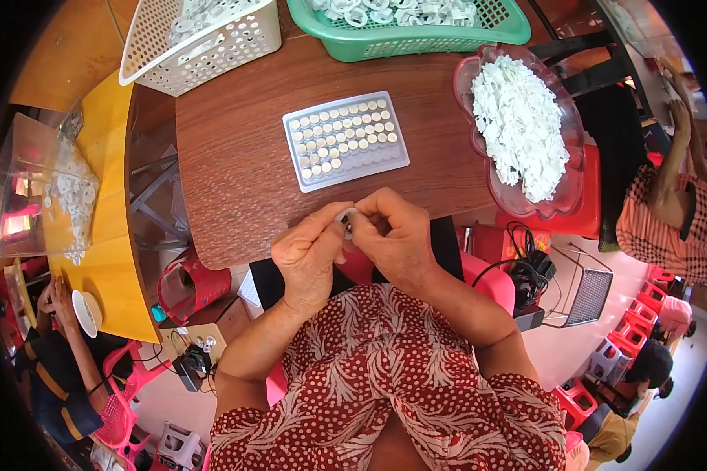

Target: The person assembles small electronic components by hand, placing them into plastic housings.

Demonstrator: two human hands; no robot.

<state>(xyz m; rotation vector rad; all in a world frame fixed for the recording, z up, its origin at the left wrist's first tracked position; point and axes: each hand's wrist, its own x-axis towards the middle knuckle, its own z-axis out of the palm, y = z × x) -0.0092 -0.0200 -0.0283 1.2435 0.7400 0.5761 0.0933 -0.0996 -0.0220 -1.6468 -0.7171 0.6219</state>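
Just off the near edge of the brown table [243, 157], my left hand [308, 250] and my right hand [397, 242] meet, thumbs and fingertips closed in a pinch. Between them is a small round whitish plastic piece [344, 213] with a dark spot in it. My fingers cover most of it. Beyond my hands lies a pale plastic tray [361, 166] holding rows of small round cream-coloured discs [342, 125]. Its nearest row is only partly filled, at the left end.
Far on the table stand a white basket [212, 67] and a green basket [416, 45], both with clear plastic parts. At the right, a red scalloped bowl [473, 118] holds white pieces [518, 125]. People sit at both sides; a yellow table [118, 275] is left.
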